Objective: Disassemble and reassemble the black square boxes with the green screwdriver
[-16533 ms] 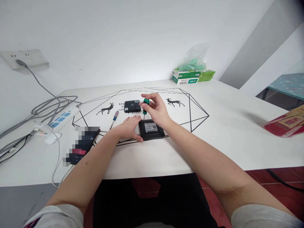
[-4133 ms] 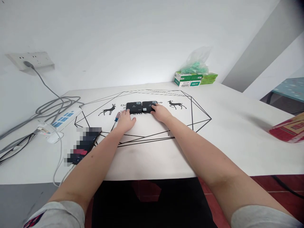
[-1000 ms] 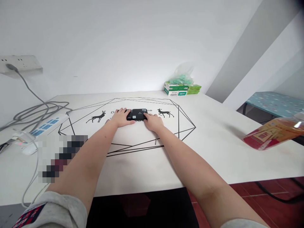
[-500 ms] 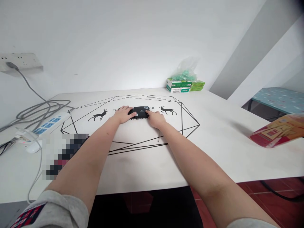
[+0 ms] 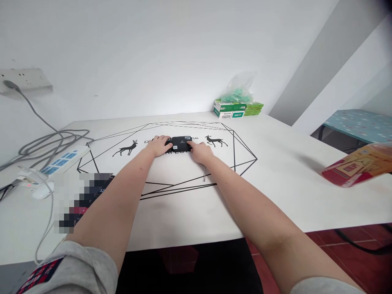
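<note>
In the middle of the table is a flat black rectangular object (image 5: 181, 144) with small pale print, a light label and a shiny patch at one corner; its kind is unclear. A second dark piece lies against its left side, mostly hidden by my left hand (image 5: 159, 145), which rests over it with fingers spread and thumb at the seam. At the right edge of the black object my right hand (image 5: 201, 153) is closed, index fingertip on its top; the thumb is hardly visible. A thin metal rod (image 5: 204, 174) sticks out below my right hand; whether I hold it is hidden.
On the left are a power strip (image 5: 63, 162), coiled grey cables (image 5: 52, 143) and a partly blurred dark item (image 5: 92, 194). Green and white boxes (image 5: 229, 108) under a plastic bag stand at the back wall. A red and yellow package (image 5: 355, 167) lies at the right.
The view has shifted slightly. Both hands stay on the dark pieces, and the left fingers uncover a little more of the left piece's top.
</note>
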The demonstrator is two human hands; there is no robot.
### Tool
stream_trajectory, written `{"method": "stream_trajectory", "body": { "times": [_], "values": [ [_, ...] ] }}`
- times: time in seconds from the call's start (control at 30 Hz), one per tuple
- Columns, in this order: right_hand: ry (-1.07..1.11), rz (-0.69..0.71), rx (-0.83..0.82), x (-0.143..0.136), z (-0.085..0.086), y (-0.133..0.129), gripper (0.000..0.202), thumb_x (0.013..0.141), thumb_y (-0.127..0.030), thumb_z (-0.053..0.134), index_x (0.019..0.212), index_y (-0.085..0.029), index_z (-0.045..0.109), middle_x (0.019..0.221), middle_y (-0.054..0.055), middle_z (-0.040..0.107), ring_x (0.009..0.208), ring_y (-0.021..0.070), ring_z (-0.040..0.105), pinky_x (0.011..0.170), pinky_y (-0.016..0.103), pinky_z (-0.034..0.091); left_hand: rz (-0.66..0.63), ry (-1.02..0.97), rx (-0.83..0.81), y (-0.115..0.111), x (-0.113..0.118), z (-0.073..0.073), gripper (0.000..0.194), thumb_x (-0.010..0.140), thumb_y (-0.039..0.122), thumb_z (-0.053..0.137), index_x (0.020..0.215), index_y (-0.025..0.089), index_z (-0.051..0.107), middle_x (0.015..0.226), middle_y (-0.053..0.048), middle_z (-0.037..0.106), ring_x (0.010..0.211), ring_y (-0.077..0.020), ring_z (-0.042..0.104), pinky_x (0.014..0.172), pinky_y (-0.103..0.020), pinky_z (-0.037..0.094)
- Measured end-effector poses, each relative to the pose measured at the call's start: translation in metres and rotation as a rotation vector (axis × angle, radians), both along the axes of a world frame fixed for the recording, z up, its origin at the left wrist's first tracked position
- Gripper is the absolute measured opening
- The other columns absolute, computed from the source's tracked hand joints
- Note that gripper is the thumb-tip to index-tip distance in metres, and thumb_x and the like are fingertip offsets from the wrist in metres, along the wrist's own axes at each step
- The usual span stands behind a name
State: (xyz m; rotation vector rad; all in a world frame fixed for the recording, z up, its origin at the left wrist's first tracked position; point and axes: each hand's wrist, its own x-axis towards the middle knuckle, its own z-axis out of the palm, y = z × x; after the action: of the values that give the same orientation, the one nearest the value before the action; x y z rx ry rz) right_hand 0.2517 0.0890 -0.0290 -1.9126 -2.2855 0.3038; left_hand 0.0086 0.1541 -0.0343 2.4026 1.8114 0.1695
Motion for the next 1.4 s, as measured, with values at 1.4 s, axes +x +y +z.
{"method": "stream_trajectory", "body": {
  "times": [1.4],
  "values": [
    [-0.022,0.038,0.051,-0.006,-0.003,-0.009,0.070,0.098,-0.022,0.040,0.168,-0.019,0.037,0.164,0.016,0.057,0.143,0.0412,0.053,0.114,0.060,0.046,0.014,0.007,0.060,-0.143,0.026,0.003,0.096,0.088,0.076,0.057,0.167,0.026,0.038,0.172,-0.019,0.042,0.159,-0.0448,0.034,0.121,-0.063,0.035]
  ]
}}
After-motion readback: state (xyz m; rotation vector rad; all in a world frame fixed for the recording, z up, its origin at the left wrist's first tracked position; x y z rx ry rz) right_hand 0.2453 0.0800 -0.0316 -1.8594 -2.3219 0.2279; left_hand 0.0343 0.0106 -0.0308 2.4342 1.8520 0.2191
